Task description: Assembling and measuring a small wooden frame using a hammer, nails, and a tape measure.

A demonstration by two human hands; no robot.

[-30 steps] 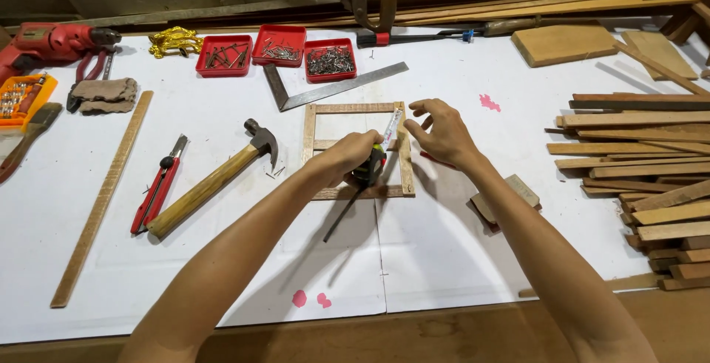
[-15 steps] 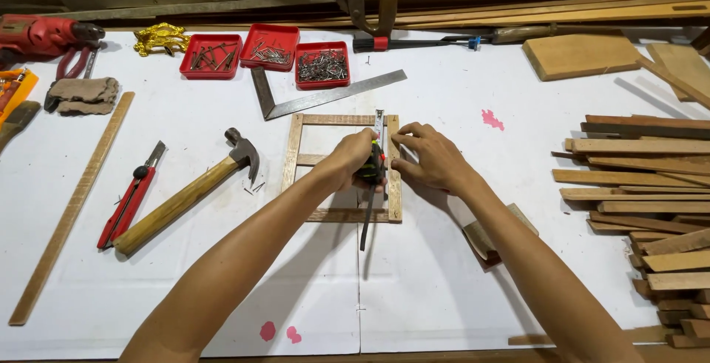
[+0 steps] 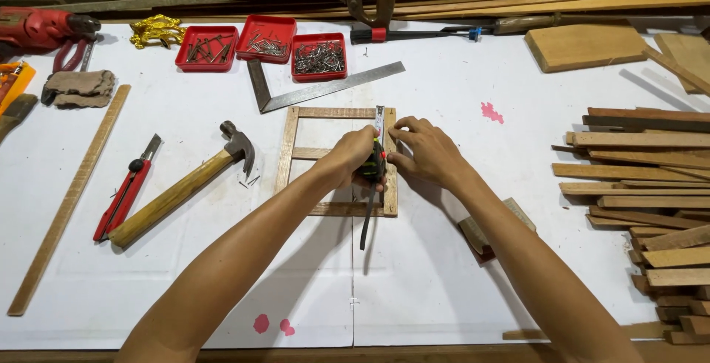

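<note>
The left hand [image 3: 353, 157] is closed around a small tape measure [image 3: 375, 165] with a dark case, which is held against the right-hand side of a wooden frame [image 3: 290, 148]. The right hand [image 3: 427, 153] is set just beside it, with the fingertips pinched on the tape at the case. The pale blade of the tape is run along the right rail of the frame up to its top corner, and a dark strap is trailed from the case down over the bottom rail onto the white table [image 3: 414, 274]. The frame is laid flat at the middle of the table; a short crosspiece is fitted between its left rail and the area covered by the hands.

To the left of the frame, a claw hammer [image 3: 185, 191] with a wooden handle is laid at an angle, with a few loose nails near its head. A red utility knife [image 3: 122, 200] is placed just beyond it, and a long wooden strip [image 3: 70, 196] further left. Above the frame, a steel square [image 3: 318, 88] is positioned, and behind it three red trays [image 3: 268, 43] of nails and screws are set in a row. A stack of wooden slats [image 3: 651, 185] is piled at the right edge, and a small wooden block [image 3: 492, 226] is partly hidden by the right forearm.
</note>
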